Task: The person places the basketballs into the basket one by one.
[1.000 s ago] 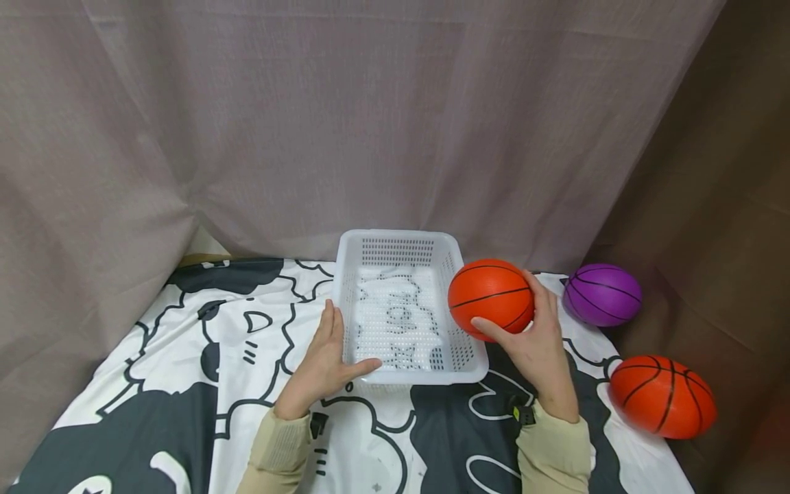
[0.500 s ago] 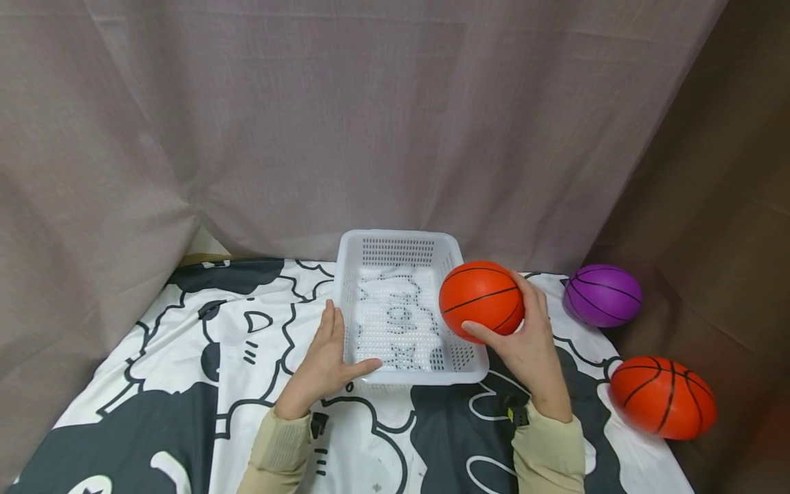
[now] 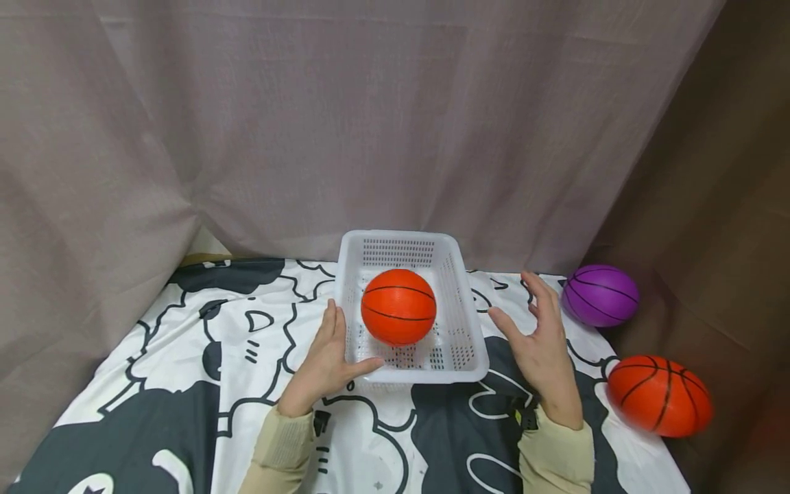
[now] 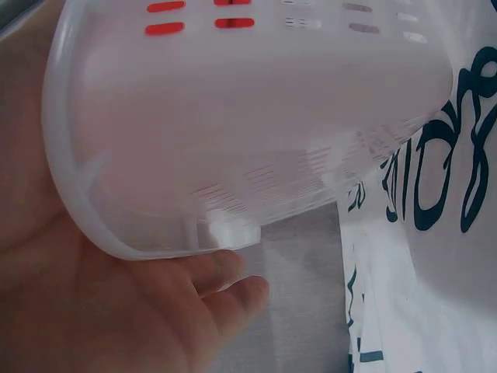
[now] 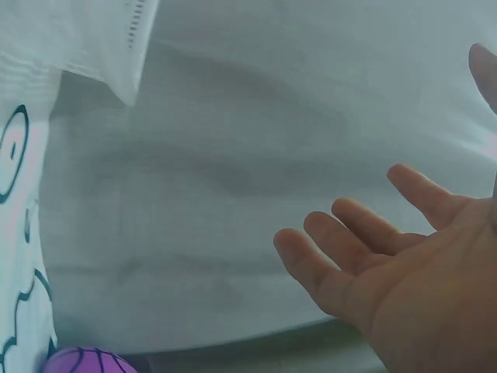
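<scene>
Our unclenched left hand point(image 3: 324, 363) touches the basket point(image 3: 432, 377); right of our empty right hand point(image 3: 544, 353), by the cloth's point(image 3: 636, 456) far-right corner, sits the purple basketball point(image 3: 601, 296)

The place is a curtained-off nook, its wider setting unclear: a greyish-brown curtain point(image 3: 308, 123) and a darker brown drape point(image 3: 722, 206) border a cartoon-print bedsheet-like cloth point(image 3: 364, 453).

**White fabric cover with dark-grey patches and black cartoon outlines point(image 3: 358, 453): three items directly on it**

Cover hides what's underneath. White rectangular perforated plastic basket point(image 3: 401, 377) sits upright, mid-width, toward the back. Purple ball with black seam lines point(image 3: 600, 296) at the right edge, well apart from the basket. Orange ball with black seam lines point(image 3: 660, 396) also right edge, nearer the front, not touching the purple one.
</scene>
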A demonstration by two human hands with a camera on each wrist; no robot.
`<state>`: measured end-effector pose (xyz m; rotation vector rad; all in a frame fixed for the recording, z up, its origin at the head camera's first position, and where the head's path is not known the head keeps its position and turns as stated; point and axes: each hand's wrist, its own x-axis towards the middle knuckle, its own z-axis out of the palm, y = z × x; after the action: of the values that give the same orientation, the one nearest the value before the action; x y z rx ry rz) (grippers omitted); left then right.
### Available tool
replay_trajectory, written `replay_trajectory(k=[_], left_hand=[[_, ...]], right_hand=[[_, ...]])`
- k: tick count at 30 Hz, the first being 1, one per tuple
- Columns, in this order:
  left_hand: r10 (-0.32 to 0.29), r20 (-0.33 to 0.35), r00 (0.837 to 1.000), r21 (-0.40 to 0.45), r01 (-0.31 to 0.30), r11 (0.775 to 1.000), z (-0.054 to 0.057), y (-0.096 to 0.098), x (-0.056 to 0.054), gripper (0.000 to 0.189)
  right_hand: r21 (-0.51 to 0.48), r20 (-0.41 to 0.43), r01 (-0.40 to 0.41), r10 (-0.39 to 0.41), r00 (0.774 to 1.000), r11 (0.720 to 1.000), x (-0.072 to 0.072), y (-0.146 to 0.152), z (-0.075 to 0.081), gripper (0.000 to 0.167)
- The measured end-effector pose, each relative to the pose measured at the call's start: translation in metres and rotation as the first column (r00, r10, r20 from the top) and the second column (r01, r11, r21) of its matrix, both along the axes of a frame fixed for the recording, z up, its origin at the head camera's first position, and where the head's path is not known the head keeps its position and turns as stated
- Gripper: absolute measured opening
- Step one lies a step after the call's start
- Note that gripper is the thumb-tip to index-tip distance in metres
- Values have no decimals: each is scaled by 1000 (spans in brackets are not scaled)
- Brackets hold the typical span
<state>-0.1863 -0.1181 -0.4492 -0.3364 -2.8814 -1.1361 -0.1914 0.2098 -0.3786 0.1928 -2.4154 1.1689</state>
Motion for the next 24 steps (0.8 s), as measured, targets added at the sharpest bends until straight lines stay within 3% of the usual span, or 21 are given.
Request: replay_trajectory(k=[9, 16, 20, 24], left_hand=[[-12, -41, 999, -28, 11, 1000, -3, 0, -4, 122], [-8, -31, 999, -44, 7, 999, -1, 0, -5, 123], [1, -19, 1000, -48, -1, 999, -1, 1, -3, 123], [0, -6, 1000, -52, -1, 999, -1, 1, -2, 122]], right_hand=[[23, -50, 49, -48, 998, 999, 15, 18, 11, 75], [43, -31, 208, -207, 978, 977, 35, 54, 21, 79], [71, 10, 356, -358, 934, 932, 48, 82, 20, 82], [112, 83, 493, -503, 860, 863, 59, 108, 15, 88]])
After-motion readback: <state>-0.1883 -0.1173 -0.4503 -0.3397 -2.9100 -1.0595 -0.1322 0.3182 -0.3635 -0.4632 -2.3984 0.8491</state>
